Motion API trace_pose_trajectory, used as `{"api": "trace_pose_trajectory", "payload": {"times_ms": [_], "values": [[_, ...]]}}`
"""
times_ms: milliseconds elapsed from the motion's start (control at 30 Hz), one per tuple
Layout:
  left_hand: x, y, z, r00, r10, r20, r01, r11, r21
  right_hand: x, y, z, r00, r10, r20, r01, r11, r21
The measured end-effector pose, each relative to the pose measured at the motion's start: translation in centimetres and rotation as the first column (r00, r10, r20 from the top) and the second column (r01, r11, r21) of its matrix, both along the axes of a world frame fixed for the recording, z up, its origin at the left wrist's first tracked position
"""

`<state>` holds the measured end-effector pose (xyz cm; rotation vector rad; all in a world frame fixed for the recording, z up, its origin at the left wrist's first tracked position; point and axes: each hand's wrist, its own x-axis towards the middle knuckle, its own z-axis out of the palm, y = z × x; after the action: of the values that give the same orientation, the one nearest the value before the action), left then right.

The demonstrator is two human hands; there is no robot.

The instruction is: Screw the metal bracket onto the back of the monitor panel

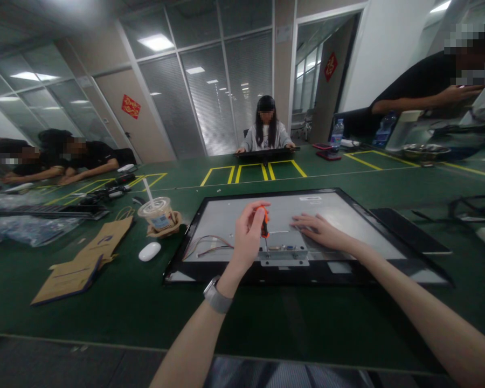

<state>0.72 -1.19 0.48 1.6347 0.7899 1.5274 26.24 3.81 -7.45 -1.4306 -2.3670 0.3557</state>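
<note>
My left hand point(249, 231) is closed around the orange-and-black handle of a screwdriver point(264, 223). The screwdriver stands nearly upright, its tip down at a metal bracket point(285, 255) with connector ports. I cannot tell whether the tip sits in a screw. Under both hands lies a flat display panel point(222, 210), its grey back upward inside a black frame. My right hand point(317, 229) rests flat on that back, fingers spread, to the right of the screwdriver. A few thin wires point(214, 245) trail over the panel's left part.
Left of the panel are an iced drink cup point(157, 213) in a cardboard holder, a white mouse point(149, 251) and a brown paper bag point(84, 258). A dark flat slab point(410, 230) lies on the right. Across the green table point(291, 318) sits a person point(265, 132); others sit at both sides.
</note>
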Motion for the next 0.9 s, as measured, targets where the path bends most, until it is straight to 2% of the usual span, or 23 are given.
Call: {"api": "trace_pose_trajectory", "payload": {"times_ms": [567, 900], "values": [[0.28, -0.18, 0.19, 0.999, -0.030, 0.024, 0.031, 0.998, -0.048, -0.17, -0.07, 0.24, 1.000, -0.003, 0.006, 0.003, 1.000, -0.014], [0.29, -0.09, 0.02, 0.998, -0.059, 0.034, 0.060, 0.998, -0.025, -0.01, 0.07, 0.04, 1.000, -0.003, 0.007, 0.003, 1.000, -0.016]]}}
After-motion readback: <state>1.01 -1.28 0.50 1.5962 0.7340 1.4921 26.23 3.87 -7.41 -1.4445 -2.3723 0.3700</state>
